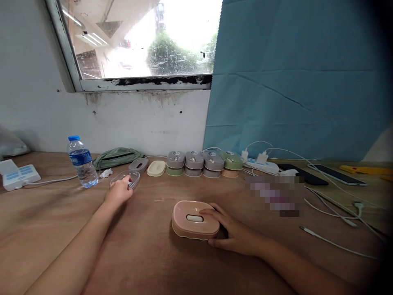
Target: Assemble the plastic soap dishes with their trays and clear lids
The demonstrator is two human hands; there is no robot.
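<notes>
In front of me on the brown tabletop is a pink oval plastic box point(181, 209) with a cream-coloured slot piece in its top. My right hand point(229, 229) grips its right end, fingers over the top and thumb low at the near side. Farther left, my left hand point(121, 190) reaches to a clear shallow plastic cover point(137, 177) lying flat; its fingers are closed at the cover, partly hidden. Just behind lie a grey lid with an oval slot point(138, 164) and a cream lid point(156, 168).
Several stacked grey and green boxes point(194, 160) line the wall. A water bottle point(81, 162), a green pouch point(118, 157) and a crumpled tissue point(106, 173) stand left. Right are a power strip point(264, 165), phones point(336, 175), white cables point(337, 245) and a blurred patch.
</notes>
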